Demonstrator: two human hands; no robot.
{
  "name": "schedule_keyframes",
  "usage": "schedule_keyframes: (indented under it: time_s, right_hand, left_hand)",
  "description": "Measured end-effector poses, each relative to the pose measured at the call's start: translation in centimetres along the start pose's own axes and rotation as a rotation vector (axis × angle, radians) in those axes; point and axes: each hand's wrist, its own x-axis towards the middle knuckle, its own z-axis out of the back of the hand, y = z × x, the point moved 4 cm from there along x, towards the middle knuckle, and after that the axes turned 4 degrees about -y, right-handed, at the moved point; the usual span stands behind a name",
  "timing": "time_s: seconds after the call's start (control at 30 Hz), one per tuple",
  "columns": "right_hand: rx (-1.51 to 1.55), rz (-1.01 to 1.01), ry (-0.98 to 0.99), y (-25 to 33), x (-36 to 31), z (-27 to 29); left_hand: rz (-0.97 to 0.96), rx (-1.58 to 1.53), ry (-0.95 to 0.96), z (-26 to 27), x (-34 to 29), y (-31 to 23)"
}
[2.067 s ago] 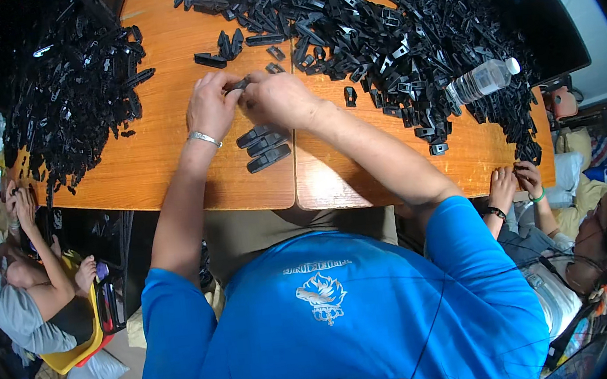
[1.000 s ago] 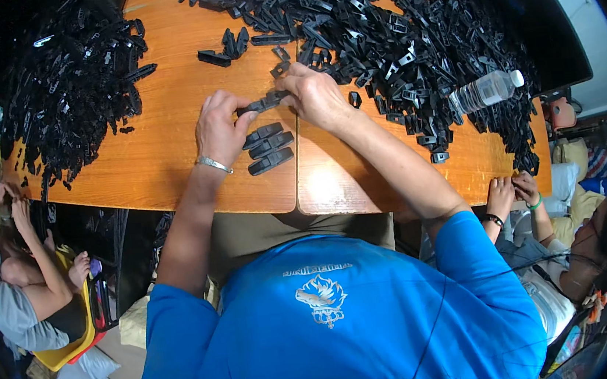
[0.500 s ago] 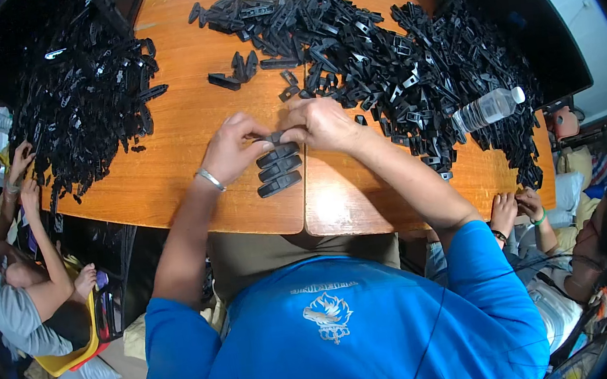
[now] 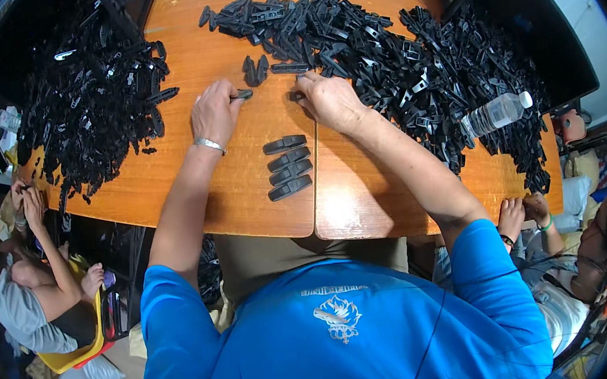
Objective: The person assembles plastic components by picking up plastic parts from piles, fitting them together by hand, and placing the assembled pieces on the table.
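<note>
My left hand [image 4: 216, 116] is closed on an elongated black plastic piece [image 4: 242, 94], which sticks out past the thumb. Across a short gap, my right hand [image 4: 337, 103] pinches a small black plastic piece [image 4: 296, 95], mostly hidden by the fingers. Nearer to me, several black plastic pieces [image 4: 289, 171] with rounded ends lie side by side in a neat row. Two slim black pieces [image 4: 255, 70] stand against each other just beyond the hands. A single long piece [image 4: 289, 67] lies beside them, at the edge of the big pile.
Large heaps of black parts cover the table's far right [image 4: 394, 69] and left [image 4: 95, 108]. A clear plastic bottle [image 4: 497, 114] lies on the right heap. Dark monitor-like panels [image 4: 530, 25] stand behind. Co-workers sit at left [image 4: 21, 286] and right [image 4: 570, 265], hands near the table edge.
My hands have left the row of pieces and moved apart, away from me. The left has picked up the long piece lying at left; the right has taken a small piece near the pile.
</note>
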Motion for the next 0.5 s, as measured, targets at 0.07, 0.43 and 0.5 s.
schedule_keyframes:
  time_s: [0.07, 0.43, 0.5]
  right_hand:
    - [0.009, 0.037, -0.025, 0.9, -0.5, 0.5]
    - [-0.053, 0.139, 0.128, 3.4, -2.2, -0.6]
    - [-0.045, 0.149, 0.113, 3.2, -2.1, -0.3]
  left_hand:
    - [-0.051, 0.022, -0.045, 0.2, -1.2, -0.6]
    - [-0.244, -0.182, -0.089, 1.3, -5.3, -5.2]
    - [-0.183, -0.238, -0.124, 1.6, -5.7, -4.6]
